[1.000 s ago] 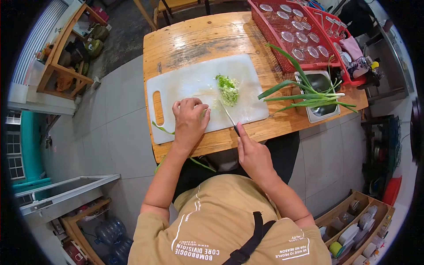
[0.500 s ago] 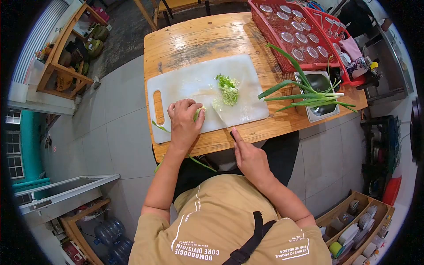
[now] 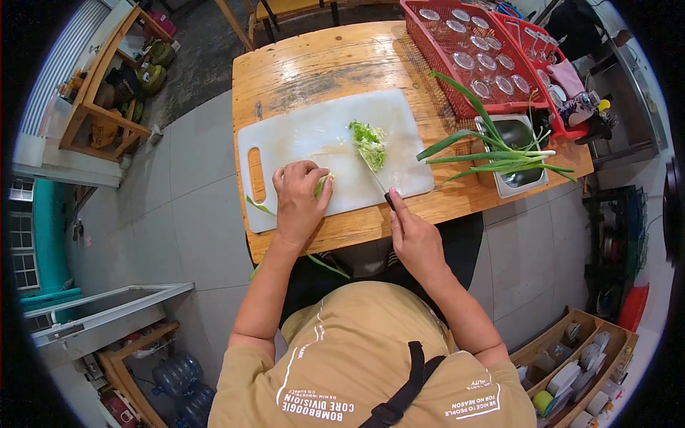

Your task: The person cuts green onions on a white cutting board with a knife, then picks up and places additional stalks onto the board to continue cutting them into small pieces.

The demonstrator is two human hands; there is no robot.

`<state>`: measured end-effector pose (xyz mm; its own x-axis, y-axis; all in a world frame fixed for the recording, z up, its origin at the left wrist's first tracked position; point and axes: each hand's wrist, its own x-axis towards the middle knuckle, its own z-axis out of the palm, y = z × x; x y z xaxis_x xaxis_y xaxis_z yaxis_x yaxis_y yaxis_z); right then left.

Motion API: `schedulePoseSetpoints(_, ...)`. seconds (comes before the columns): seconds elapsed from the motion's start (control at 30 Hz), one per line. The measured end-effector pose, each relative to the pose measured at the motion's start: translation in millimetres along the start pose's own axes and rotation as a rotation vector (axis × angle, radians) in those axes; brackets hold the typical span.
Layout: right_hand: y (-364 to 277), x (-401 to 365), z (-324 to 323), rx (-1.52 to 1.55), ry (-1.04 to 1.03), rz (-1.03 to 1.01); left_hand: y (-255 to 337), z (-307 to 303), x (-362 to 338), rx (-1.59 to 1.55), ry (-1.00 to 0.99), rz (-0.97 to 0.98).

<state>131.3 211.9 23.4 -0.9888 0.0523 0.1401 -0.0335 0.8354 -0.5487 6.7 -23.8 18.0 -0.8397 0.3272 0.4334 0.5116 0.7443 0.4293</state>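
Scallions (image 3: 319,187) (partly hidden) inside left grip (image 3: 298,196)

Beneath me spreads a floor of large, square-edged grey tiles (image 3: 200,164). Off to my left stand an open wooden shelf frame (image 3: 115,118), a rounded teal column (image 3: 53,235) and a small-paned window (image 3: 23,242). Light gleams on my pale-brown wooden table (image 3: 292,65); a divided wooden cabinet (image 3: 631,346) sits low to my right.

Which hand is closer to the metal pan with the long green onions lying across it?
Right. The right hand, gripping the knife, is left of the metal pan and lower in view; the left hand is farther left, holding green onion on the cutting board.
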Motion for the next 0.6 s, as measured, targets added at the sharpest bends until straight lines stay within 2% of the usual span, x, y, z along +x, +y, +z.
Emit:
schedulePoseSetpoints(0.1,-4,0,-6,0.062,0.033,-0.043,2,0,4,-0.016,0.003,0.012)
schedulePoseSetpoints(0.27,-9,-1,-10,-0.002,0.049,-0.061,14,1,10,-0.076,-0.013,0.046)
schedulePoseSetpoints(0.33,-11,-2,-11,-0.023,0.052,-0.052,24,-1,14,-0.114,-0.049,0.14)
schedulePoseSetpoints(0.6,-9,-5,-15,-0.15,0.04,-0.064,32,11,29,-0.126,-0.191,0.278)
